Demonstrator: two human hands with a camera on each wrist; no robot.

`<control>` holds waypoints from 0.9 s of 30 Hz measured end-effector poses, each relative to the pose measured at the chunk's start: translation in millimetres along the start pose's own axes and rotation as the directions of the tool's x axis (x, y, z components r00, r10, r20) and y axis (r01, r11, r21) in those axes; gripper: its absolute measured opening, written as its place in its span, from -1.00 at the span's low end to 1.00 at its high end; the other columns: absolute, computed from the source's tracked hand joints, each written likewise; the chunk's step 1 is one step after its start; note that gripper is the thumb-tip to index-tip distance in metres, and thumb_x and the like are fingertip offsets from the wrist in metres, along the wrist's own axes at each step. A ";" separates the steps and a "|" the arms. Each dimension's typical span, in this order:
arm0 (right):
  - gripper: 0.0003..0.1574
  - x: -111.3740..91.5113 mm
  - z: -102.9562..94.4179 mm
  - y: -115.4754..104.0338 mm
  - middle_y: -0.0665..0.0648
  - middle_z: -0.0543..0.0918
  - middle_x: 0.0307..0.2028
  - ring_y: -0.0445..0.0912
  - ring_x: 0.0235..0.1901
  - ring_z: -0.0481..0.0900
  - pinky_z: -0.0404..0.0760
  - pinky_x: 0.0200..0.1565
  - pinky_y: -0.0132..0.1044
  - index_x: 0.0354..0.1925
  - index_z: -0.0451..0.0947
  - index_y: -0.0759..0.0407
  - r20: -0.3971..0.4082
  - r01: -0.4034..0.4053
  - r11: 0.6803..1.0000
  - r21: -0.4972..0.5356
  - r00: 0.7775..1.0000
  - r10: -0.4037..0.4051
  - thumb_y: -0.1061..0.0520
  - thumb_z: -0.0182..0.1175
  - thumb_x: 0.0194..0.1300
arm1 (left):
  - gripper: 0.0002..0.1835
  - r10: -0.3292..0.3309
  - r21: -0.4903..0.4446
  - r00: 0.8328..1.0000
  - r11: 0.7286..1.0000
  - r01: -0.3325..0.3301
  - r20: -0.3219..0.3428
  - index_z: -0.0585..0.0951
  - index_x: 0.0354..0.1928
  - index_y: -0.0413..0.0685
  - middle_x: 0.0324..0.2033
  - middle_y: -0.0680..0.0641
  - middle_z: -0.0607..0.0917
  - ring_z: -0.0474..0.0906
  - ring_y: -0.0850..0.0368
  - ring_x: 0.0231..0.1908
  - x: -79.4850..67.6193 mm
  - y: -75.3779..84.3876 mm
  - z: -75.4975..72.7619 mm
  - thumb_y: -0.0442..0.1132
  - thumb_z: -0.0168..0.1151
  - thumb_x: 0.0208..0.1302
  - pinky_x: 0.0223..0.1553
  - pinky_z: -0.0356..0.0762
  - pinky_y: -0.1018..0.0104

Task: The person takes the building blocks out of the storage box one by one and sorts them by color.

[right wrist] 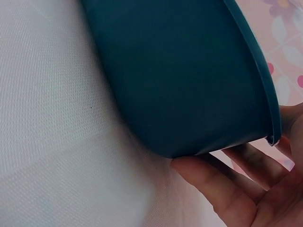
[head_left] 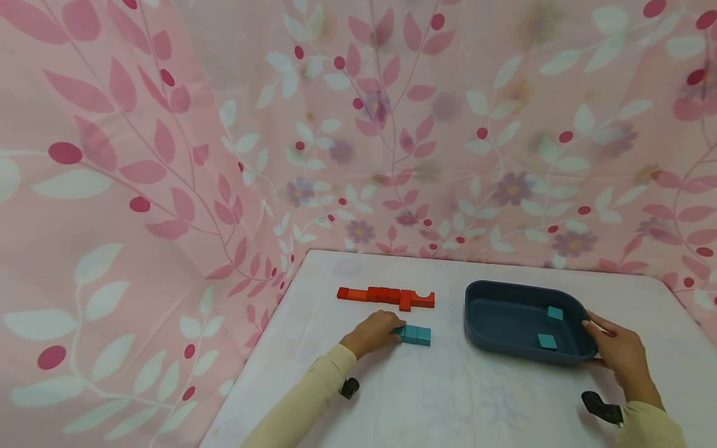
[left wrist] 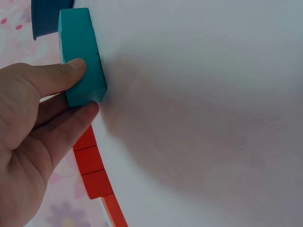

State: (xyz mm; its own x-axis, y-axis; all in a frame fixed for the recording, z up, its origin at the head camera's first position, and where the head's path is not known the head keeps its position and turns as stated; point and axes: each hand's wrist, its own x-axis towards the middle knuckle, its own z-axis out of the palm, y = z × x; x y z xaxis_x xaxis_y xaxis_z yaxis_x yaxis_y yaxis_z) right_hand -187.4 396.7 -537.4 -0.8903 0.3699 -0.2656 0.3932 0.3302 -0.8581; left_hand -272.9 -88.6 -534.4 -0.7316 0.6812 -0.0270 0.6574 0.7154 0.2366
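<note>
At the middle of the table, my left hand [head_left: 374, 333] pinches the left end of a short row of teal blocks [head_left: 417, 335]. In the left wrist view the thumb presses on the end teal block [left wrist: 87, 85] and a fingertip lies at its lower edge. My right hand [head_left: 622, 351] holds the right end of a dark blue tray [head_left: 523, 356], thumb by the rim and the other fingers low at the outer wall, as the right wrist view shows. Inside the tray lie two loose teal blocks, one farther back [head_left: 555, 313] and one nearer [head_left: 547, 341].
Behind the left hand, a line of red and orange blocks [head_left: 386, 295] lies on the white-covered table [head_left: 437, 398], one red block jutting toward the front. Pink floral cloth [head_left: 392, 155] hangs at the back and left of the table.
</note>
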 end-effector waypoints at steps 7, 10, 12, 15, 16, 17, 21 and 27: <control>-0.02 0.1 0.3 2.7 0.59 -0.06 0.39 0.45 0.27 0.17 0.68 -0.37 -0.09 0.44 -0.06 0.12 0.011 0.009 1.000 0.027 1.000 -0.010 -0.40 -0.04 0.36 | -0.42 0.015 0.011 0.999 1.000 -0.015 0.037 0.57 0.25 0.06 0.05 0.12 0.65 0.52 0.24 0.04 8.6 3.6 -4.0 -0.03 0.42 0.16 0.07 0.48 0.40; -0.01 -0.1 0.5 2.8 0.58 -0.11 0.41 0.47 0.28 0.13 0.68 -0.36 -0.08 0.44 -0.07 0.11 0.018 0.011 0.999 0.034 1.000 -0.012 -0.41 -0.04 0.36 | -0.30 0.029 0.029 0.999 0.999 -0.030 0.037 0.50 0.31 0.10 0.11 0.10 0.60 0.48 0.22 0.09 14.4 9.9 -9.5 0.04 0.45 0.10 0.07 0.49 0.37; -0.01 -0.6 0.4 3.1 0.58 -0.10 0.40 0.47 0.27 0.14 0.68 -0.36 -0.08 0.44 -0.07 0.12 0.021 0.016 0.999 0.034 1.000 -0.017 -0.41 -0.04 0.36 | -0.25 0.044 0.044 0.999 0.998 -0.045 0.027 0.46 0.34 0.12 0.13 0.08 0.58 0.46 0.21 0.11 20.6 16.9 -15.2 0.08 0.46 0.08 0.07 0.49 0.36; -0.02 -0.3 -0.1 2.9 0.59 -0.07 0.39 0.45 0.25 0.19 0.68 -0.35 -0.08 0.44 -0.04 0.13 0.017 0.028 0.999 0.031 0.999 -0.029 -0.40 -0.03 0.36 | -0.25 0.068 0.070 0.998 0.995 -0.067 -0.010 0.43 0.37 0.17 0.15 0.08 0.55 0.44 0.22 0.12 35.3 29.8 -22.3 0.15 0.39 0.13 0.03 0.51 0.39; -0.03 0.0 -0.4 2.6 0.60 -0.04 0.38 0.44 0.23 0.22 0.68 -0.35 -0.08 0.44 -0.03 0.14 0.009 0.034 0.999 0.024 0.999 -0.034 -0.39 -0.02 0.36 | -0.26 0.076 0.073 0.997 0.995 -0.075 -0.024 0.41 0.38 0.19 0.17 0.09 0.53 0.44 0.22 0.12 41.7 36.7 -25.6 0.16 0.36 0.16 0.02 0.52 0.40; -0.03 0.5 -0.8 2.0 0.61 -0.01 0.37 0.43 0.21 0.25 0.68 -0.35 -0.09 0.44 -0.02 0.15 0.001 0.038 0.999 0.012 0.999 -0.038 -0.39 -0.02 0.37 | -0.28 0.092 0.075 0.995 0.993 -0.088 -0.043 0.40 0.39 0.19 0.18 0.08 0.52 0.44 0.22 0.13 49.1 44.7 -29.0 0.16 0.33 0.20 0.01 0.52 0.40; -0.06 3.2 -0.8 -3.1 0.64 0.09 0.32 0.41 0.17 0.32 0.68 -0.37 -0.10 0.43 0.02 0.15 -0.036 0.045 0.999 -0.021 0.998 -0.046 -0.37 -0.03 0.38 | -0.33 0.191 0.096 0.972 0.979 -0.179 -0.139 0.33 0.42 0.20 0.23 0.06 0.43 0.41 0.25 0.13 81.6 81.1 -38.3 0.13 0.23 0.31 -0.01 0.49 0.50; -0.07 7.3 4.2 -8.9 0.62 0.09 0.34 0.43 0.22 0.26 0.67 -0.29 -0.05 0.44 0.01 0.09 -0.028 0.012 1.000 -0.025 1.000 -0.012 -0.39 -0.04 0.38 | -0.39 0.333 0.188 0.929 0.935 -0.301 -0.164 0.33 0.42 0.17 0.28 0.07 0.39 0.35 0.31 0.21 119.8 127.9 -39.5 0.11 0.13 0.39 0.10 0.36 0.57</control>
State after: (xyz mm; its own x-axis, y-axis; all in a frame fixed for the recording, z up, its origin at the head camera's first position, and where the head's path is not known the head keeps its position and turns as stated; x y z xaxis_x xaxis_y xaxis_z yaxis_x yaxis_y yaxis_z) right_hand -198.4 392.8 -533.5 -0.8882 0.3902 -0.2425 0.3885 0.3565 -0.8497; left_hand -283.6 78.3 -469.1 -0.4903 0.8451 0.2131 0.8690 0.4926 0.0464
